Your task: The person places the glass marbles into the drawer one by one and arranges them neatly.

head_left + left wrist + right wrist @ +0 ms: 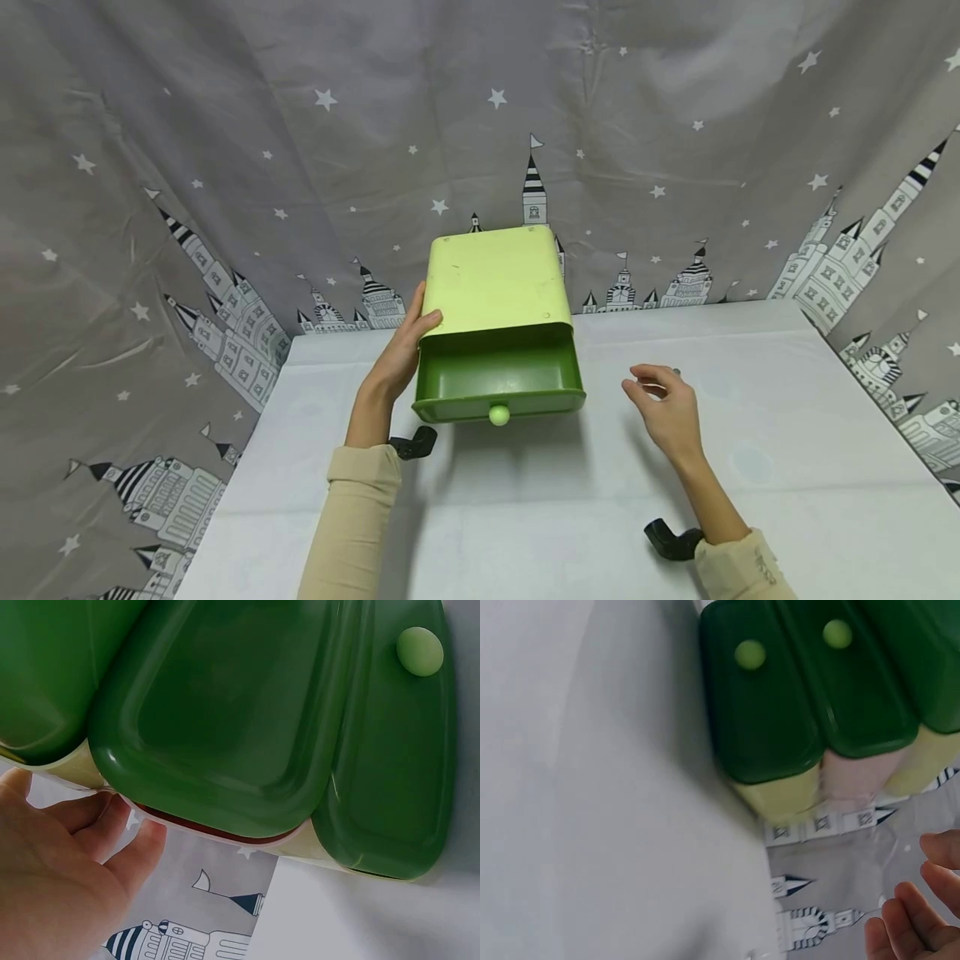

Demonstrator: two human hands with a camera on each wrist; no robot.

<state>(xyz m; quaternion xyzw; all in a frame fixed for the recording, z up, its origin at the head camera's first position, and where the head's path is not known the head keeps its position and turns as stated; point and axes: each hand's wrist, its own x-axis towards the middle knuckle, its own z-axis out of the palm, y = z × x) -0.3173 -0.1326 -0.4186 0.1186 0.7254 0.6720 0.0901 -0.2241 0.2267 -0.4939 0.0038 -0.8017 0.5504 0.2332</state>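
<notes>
A small drawer cabinet [495,275] with a pale yellow top stands near the table's back edge. Its green top drawer [498,372] is pulled out, and no contents show inside; a round light green knob [499,415] sits on its front. Two lower green drawers appear pushed in below it in the right wrist view, the middle casing pink. My left hand [393,360] rests against the cabinet's left side, thumb at the top edge and fingers along the wall. To the right, apart from the cabinet, my right hand [667,412] hovers with bent, relaxed fingers, holding nothing.
A white cloth covers the table [517,517]. Behind it hangs a grey curtain [375,167] printed with stars and castles. Black curved wrist pieces [671,540] are by both wrists.
</notes>
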